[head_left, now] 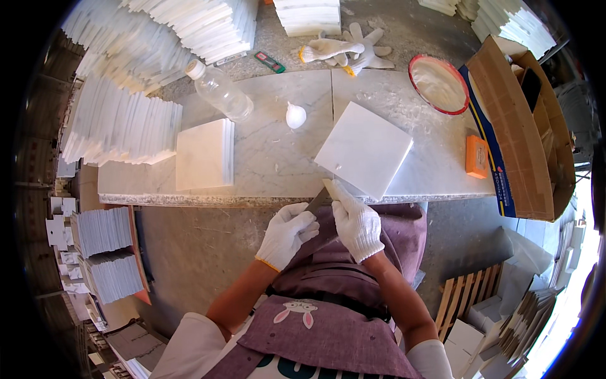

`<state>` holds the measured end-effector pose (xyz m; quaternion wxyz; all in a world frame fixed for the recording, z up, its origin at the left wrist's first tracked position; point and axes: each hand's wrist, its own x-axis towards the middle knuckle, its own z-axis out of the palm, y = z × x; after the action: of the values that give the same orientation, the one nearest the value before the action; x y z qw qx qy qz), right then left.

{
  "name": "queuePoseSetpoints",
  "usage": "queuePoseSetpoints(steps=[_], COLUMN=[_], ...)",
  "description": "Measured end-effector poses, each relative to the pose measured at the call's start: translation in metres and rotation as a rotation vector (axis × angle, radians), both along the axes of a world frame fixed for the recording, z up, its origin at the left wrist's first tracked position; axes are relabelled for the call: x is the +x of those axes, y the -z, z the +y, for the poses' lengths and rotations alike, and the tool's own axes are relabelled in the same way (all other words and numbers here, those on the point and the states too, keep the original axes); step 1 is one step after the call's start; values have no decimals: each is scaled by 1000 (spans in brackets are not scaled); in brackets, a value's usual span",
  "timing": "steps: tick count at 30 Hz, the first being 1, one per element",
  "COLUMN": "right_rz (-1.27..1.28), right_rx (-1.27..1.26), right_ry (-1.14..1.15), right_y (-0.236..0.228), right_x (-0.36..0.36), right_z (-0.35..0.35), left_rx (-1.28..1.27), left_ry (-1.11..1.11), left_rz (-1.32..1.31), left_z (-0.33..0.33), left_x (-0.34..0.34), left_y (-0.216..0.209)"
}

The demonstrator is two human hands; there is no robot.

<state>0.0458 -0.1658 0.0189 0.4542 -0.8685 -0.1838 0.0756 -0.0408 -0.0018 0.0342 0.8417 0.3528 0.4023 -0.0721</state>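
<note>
My left hand [287, 235], in a white knit glove, is closed around a flat grey scraper blade [317, 201] held in front of the table's edge. My right hand [355, 218], gloved the same way, has its fingers pressed together at the blade's upper end. Whether a small pale bit sits between those fingertips is hard to make out. Just beyond the hands, a square white stone tile [365, 148] lies turned cornerwise on the marble tabletop [271, 155], its near corner by the edge. A small chip shows on its face.
Tile stacks [120, 120] fill the left, with a smaller stack [201, 155] nearer. Behind stand a clear bottle [221, 91], a white lump [295, 115], spare gloves [347, 52] and a green-and-red utility knife [269, 62]. Rightward are a red-rimmed tub [439, 84], an orange box [476, 156] and a cardboard carton [517, 132].
</note>
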Motion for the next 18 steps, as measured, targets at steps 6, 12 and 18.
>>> queuePoseSetpoints(steps=[6, 12, 18], right_rz=[-1, -11, 91], right_rx=[-56, 31, -29], right_ry=[-105, -30, -50], right_y=[-8, -5, -10], right_x=[-15, -5, 0], right_z=[4, 0, -2], left_rx=[282, 445, 496], left_ry=[-11, 46, 83], left_rz=[20, -4, -2], left_z=[-7, -11, -8], left_x=[6, 10, 9], left_y=[-4, -16, -17])
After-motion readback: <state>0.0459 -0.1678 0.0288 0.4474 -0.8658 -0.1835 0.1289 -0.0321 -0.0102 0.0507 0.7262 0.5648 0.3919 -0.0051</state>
